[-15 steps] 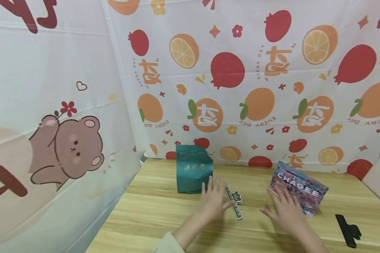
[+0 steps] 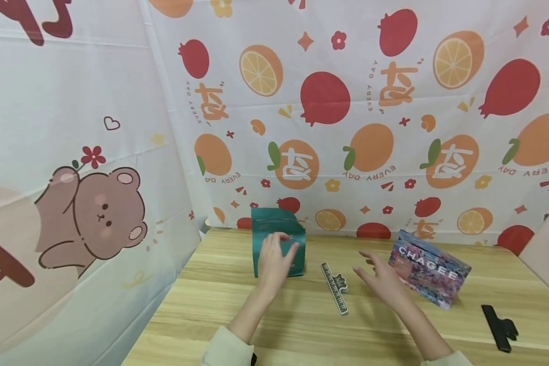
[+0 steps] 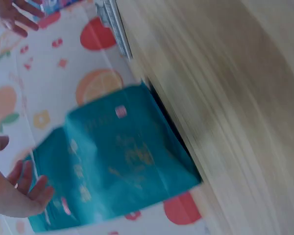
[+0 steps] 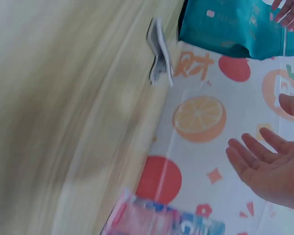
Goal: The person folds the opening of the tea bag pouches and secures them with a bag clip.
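A teal pouch [image 2: 276, 217] with gold lettering stands upright toward the back of the wooden table. My left hand [image 2: 273, 263] is raised in front of it, fingers loosely bent and thumb apart; the left wrist view has these fingers [image 3: 27, 188] near the pouch's upper end, contact unclear. Right of the pouch lies a bag clip [image 2: 334, 288] with a piano-key pattern, touched by neither hand. Between that clip and a colourful CHAGEE bag [image 2: 439, 272], my right hand [image 2: 384, 282] hovers with fingers spread and nothing held.
A black bag clip [image 2: 500, 328] lies on the table's right side. Behind the wooden table [image 2: 201, 305] hangs a fruit-printed cloth [image 2: 238, 112]; a bear-printed cloth [image 2: 160, 284] borders its left side.
My left hand has moved left and up, from beside the patterned clip to in front of the teal pouch. The right hand has shifted left, away from the CHAGEE bag.
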{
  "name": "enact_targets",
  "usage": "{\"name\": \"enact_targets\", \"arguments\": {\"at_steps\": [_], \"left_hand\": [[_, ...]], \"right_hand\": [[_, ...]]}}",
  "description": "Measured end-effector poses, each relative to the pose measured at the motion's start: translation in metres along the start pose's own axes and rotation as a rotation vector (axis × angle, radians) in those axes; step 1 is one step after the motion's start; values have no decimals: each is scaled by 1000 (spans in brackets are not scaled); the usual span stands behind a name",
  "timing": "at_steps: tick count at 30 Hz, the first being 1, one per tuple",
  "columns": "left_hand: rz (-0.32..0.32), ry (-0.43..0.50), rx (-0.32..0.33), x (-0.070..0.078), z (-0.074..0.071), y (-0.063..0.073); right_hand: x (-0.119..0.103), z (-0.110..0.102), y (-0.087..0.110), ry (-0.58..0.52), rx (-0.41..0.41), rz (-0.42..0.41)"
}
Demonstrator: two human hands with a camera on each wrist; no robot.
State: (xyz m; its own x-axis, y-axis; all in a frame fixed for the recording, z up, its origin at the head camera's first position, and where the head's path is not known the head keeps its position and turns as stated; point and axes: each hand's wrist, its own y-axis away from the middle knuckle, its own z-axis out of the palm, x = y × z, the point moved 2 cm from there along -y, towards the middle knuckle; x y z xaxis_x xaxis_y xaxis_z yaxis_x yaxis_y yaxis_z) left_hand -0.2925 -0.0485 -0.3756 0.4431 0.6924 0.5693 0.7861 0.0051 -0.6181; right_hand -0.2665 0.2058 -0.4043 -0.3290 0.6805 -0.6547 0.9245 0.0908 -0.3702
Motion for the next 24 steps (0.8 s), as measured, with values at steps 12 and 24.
{"name": "enact_targets", "arguments": {"at_steps": [12, 24], "left_hand": [[-349, 263, 149, -50, -29, -23], [-554, 491, -134, -86, -24, -26]], "right_hand": [[-21, 50, -39, -433, -14, 186], [-36, 96, -55, -573, -148, 218]]}}
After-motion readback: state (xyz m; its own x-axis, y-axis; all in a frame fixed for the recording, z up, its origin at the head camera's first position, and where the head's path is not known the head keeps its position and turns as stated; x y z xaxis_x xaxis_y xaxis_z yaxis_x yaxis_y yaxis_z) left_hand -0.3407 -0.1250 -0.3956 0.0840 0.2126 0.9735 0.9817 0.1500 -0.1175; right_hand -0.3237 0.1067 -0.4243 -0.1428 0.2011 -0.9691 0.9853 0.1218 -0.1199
